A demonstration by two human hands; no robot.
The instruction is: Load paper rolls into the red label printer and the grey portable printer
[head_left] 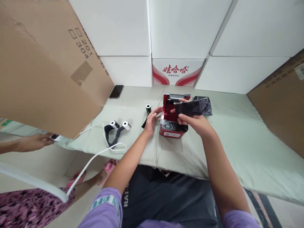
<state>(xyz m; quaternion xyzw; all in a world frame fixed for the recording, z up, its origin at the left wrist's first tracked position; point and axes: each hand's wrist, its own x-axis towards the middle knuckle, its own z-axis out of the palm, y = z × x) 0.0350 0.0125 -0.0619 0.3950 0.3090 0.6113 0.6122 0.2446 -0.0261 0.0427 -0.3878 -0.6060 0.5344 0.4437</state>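
Observation:
A small red and black printer [174, 129] stands on the cloth-covered table with its lid [178, 96] raised, its red inside showing. My left hand [152, 122] is at the printer's left side, fingers stretched out and holding nothing; I cannot tell whether they touch it. In my right hand [190, 121] is a flat black plastic-wrapped packet [196, 107], held over the printer's right part and hiding some of it. Just left of my left hand stands a small black roll [148, 109] with a white core, its loose strip running toward my hand.
Two more rolls [126, 125] with dark loose tails lie left, beside a white cable [102, 152]. A phone [116, 91] lies near a big cardboard box [47, 63]. White cartons [125, 71] line the back. Another person's hand [35, 142] reaches the table's left edge.

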